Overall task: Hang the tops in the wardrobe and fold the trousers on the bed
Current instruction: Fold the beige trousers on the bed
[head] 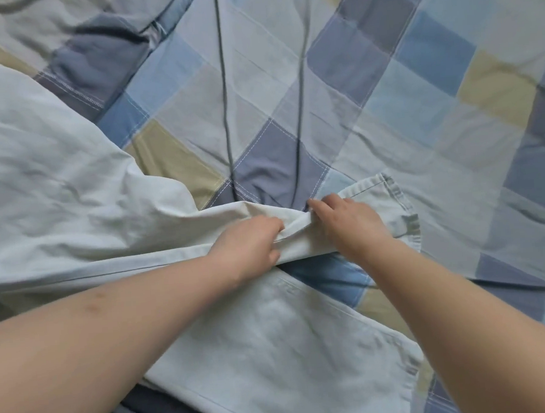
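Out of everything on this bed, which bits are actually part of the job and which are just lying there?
Part of the job:
- pale trousers, spread on the bed
- left hand, gripping a bunched fold of them
- right hand, resting on the same leg

Just lying there:
- patchwork bedcover
- two thin dark cords

Trousers (273, 343) on bedspread (434, 107)

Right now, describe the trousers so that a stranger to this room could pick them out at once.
Start from the bed's patchwork cover of blue, grey and beige squares. Lying across its near part are the trousers, pale and plain, with the left hand and the right hand gripping a bunched fold at their middle. They alone carry no check pattern, and a stitched hem shows at the end right of the hands.
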